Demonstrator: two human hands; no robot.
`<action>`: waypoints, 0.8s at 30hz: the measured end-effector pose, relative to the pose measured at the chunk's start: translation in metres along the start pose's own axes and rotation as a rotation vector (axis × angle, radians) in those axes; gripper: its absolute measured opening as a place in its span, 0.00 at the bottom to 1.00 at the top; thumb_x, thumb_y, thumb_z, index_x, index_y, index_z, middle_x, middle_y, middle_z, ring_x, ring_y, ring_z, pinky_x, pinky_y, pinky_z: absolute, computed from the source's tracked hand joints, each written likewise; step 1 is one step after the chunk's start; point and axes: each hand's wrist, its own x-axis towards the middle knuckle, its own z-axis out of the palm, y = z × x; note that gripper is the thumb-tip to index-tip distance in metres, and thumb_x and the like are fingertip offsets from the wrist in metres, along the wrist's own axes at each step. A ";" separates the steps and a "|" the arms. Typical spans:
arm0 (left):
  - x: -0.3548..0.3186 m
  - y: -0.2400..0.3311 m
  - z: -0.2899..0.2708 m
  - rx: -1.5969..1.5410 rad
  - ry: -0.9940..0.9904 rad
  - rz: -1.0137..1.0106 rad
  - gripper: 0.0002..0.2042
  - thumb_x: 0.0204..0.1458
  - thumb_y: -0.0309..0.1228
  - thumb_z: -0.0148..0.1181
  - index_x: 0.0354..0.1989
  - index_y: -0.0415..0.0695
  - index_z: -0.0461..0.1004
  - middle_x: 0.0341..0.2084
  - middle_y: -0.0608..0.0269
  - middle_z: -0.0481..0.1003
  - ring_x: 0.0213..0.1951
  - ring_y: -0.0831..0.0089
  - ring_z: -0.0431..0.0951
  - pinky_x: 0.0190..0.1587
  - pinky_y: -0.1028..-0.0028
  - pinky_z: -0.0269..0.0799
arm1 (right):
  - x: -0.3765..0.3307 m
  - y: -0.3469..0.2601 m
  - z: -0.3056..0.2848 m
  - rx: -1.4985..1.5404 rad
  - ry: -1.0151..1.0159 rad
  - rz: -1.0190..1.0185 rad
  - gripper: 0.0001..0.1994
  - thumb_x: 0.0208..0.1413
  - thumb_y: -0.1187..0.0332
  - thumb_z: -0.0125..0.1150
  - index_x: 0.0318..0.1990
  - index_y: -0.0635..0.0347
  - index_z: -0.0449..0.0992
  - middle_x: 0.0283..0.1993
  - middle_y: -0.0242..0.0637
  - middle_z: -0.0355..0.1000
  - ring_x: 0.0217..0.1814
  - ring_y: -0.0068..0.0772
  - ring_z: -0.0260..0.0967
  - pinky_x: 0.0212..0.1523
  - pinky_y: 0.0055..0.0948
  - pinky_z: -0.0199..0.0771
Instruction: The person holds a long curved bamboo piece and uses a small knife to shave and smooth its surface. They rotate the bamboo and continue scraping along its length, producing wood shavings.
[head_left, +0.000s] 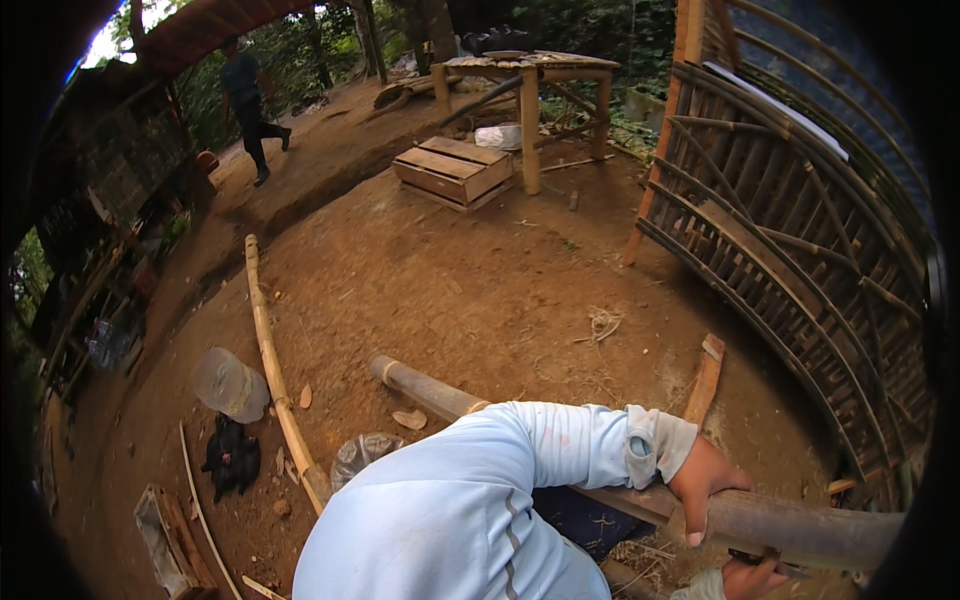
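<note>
A light-blue shirt fills the space from 6 o'clock toward the middle, its left sleeve bending across toward 4 o'clock. There the left hand lies clamped over a grey-brown bamboo pole, one digit hooked down the near side. Just below it, between 4 and 5 o'clock, the right hand is closed around a slim dark tool – a knife, by its look – held against or just under the pole's lower side. Whether its edge touches the pole I cannot tell.

The pole appears to run from 8 o'clock, near the centre, beneath the left arm and out to 4 o'clock, though the sleeve hides part of it.

As for progress, the work seems under way rather than finished: pale shavings lie at 5 o'clock, perhaps from this pole, and the tool is in place. The length right of the left hand looks round and whole, so any cutting or trimming there is probably left to complete; its depth is hidden underneath. A second, paler pole lies apart on the ground at 9 o'clock – neither hand is near it.
</note>
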 end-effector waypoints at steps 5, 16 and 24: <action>-0.001 -0.002 0.000 0.001 0.002 -0.013 0.56 0.31 0.49 0.81 0.66 0.32 0.55 0.54 0.41 0.71 0.58 0.57 0.71 0.59 0.67 0.66 | -0.010 -0.034 0.054 0.039 -0.085 -0.093 0.33 0.53 0.63 0.67 0.65 0.63 0.62 0.60 0.55 0.68 0.57 0.40 0.70 0.56 0.44 0.74; -0.006 -0.003 -0.005 0.026 -0.025 0.068 0.68 0.26 0.56 0.81 0.70 0.30 0.44 0.62 0.34 0.63 0.65 0.52 0.64 0.66 0.66 0.59 | 0.000 -0.002 -0.012 -0.011 0.094 0.060 0.25 0.59 0.74 0.54 0.63 0.72 0.61 0.65 0.52 0.63 0.63 0.45 0.64 0.64 0.44 0.64; -0.012 0.001 -0.005 -0.017 -0.059 -0.015 0.61 0.31 0.49 0.81 0.69 0.31 0.48 0.59 0.39 0.67 0.62 0.55 0.68 0.63 0.66 0.63 | -0.006 -0.010 -0.003 -0.084 0.063 0.047 0.26 0.59 0.76 0.53 0.65 0.70 0.59 0.60 0.51 0.66 0.57 0.40 0.68 0.55 0.37 0.71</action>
